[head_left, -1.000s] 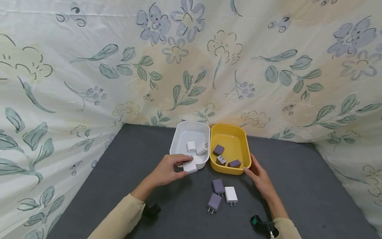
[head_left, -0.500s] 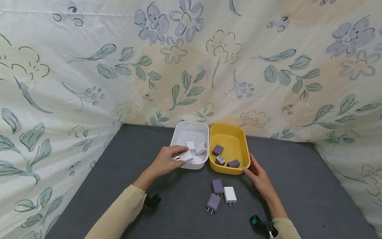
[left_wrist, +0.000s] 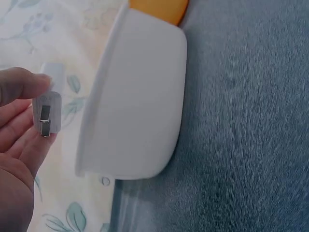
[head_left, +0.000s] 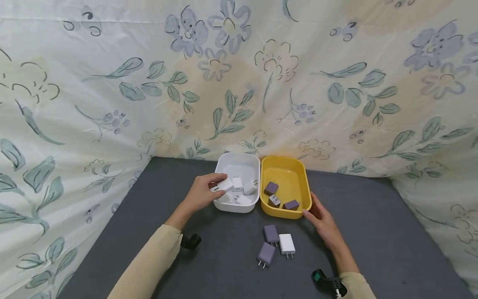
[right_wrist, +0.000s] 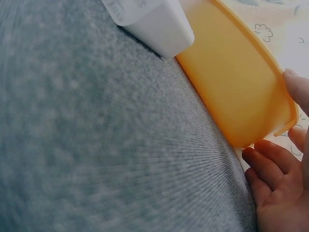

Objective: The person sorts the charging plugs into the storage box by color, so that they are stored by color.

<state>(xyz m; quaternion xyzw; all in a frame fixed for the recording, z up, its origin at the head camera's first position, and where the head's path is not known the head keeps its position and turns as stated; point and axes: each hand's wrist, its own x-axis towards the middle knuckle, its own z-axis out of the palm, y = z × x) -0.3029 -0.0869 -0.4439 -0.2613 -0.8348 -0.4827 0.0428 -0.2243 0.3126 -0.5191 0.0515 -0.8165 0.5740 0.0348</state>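
My left hand [head_left: 199, 193] pinches a white charger plug [head_left: 225, 184] between thumb and fingers, above the left side of the white bin [head_left: 240, 209]. Its metal prongs [left_wrist: 45, 121] show in the left wrist view. Several white charger plugs lie in this bin, one of them a plug [head_left: 237, 184] near its middle. With thumb and fingers about its front right corner, my right hand [head_left: 324, 220] holds the yellow bin [head_left: 285, 213]. Purple charger plugs lie inside, one being a plug [head_left: 290, 205] near the front.
On the dark table [head_left: 216, 265], in front of the bins, lie two purple charger plugs [head_left: 266, 254] and a white charger plug [head_left: 287, 243] close together. A flowered cloth [head_left: 239, 104] hangs behind the bins and along the sides.
The left hand has moved back and left with the white charger plug, from the white bin's front rim to above its left side. The right hand has stayed at the yellow bin's corner.
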